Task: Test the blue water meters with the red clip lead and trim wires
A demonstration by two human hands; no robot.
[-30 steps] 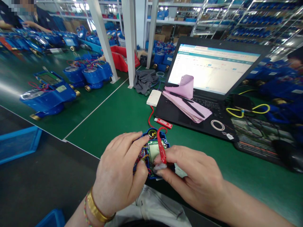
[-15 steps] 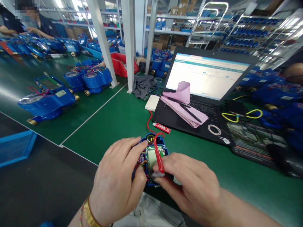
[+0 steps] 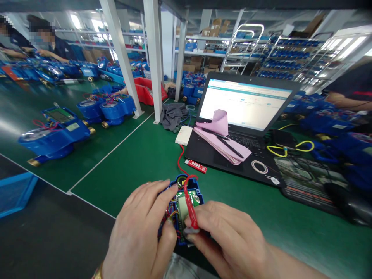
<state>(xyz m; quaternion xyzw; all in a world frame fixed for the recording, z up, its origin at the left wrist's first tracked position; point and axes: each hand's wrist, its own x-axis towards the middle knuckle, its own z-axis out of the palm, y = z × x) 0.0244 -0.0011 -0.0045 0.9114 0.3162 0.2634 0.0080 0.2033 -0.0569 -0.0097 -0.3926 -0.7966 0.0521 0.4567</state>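
A small blue housing [image 3: 200, 193] with a green circuit board [image 3: 195, 198], a grey display and coloured wires sits at the green table's near edge. My left hand [image 3: 142, 228] grips its left side, fingers over the far-left edge and thumb near the wires. Between thumb and fingers, my right hand [image 3: 232, 236] pinches the end of a red cable [image 3: 189, 201], where a greyish tip rests at the lower part of the board. My fingers hide how that tip meets the board. The cable runs back to a white box [image 3: 183, 135] beside the laptop.
An open laptop [image 3: 232, 155] carries pink papers [image 3: 222, 145], pens and a coiled white ring. A red-and-white stick [image 3: 196, 166] lies before it, a mouse [image 3: 348, 203] to the right. Blue meters [image 3: 55, 133] stand left, near posts and a red bin [image 3: 145, 91]. Other people work at both sides.
The camera view has tilted up, so the scene sits lower in the picture. Both hands keep their hold on the housing and the red cable. A person's arm now shows at right.
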